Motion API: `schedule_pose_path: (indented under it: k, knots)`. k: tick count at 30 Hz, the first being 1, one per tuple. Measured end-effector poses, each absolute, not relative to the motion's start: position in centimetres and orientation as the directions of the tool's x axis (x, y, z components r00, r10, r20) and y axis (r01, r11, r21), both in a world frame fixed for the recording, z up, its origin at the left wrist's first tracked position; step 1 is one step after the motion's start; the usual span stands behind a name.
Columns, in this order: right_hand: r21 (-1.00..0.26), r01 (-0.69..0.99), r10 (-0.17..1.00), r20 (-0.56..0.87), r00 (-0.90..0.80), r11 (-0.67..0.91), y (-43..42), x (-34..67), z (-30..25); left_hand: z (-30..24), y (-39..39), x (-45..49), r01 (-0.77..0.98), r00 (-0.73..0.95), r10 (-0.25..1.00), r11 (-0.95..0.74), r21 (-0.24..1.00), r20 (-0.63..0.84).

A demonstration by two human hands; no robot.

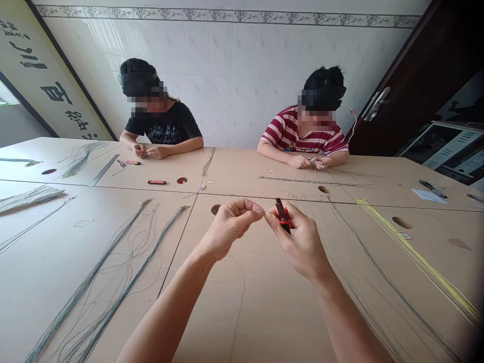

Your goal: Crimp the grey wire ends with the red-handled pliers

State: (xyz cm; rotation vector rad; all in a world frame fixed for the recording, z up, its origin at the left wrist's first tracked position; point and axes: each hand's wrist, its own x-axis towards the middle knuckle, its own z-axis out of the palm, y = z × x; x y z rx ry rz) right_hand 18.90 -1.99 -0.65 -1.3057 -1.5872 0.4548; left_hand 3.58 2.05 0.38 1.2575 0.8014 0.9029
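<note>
My left hand pinches a thin wire or thread between thumb and forefinger. Its tail hangs from under that hand and runs down over the table. Close beside it, my right hand is closed around a small black-and-red tool, whose exact kind I cannot make out. The right thumb and forefinger meet the left fingertips at the thread's end, and whatever tiny part lies between them is hidden.
Bundles of grey-green strands lie left on the jointed table. Yellow strands and a dark strand bundle lie right. Two people sit opposite, hands at work. A red-and-black object, a metal ruler and round holes are beyond.
</note>
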Motion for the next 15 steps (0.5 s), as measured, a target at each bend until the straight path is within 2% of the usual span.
schedule_pose_path:
  k: [15]
  knots:
    - [-0.754,0.566,0.891,0.448,0.070,0.334,-1.92,19.15,-0.78,0.03,1.95,4.00,-0.125,0.412,0.911,0.076,0.989,-0.018]
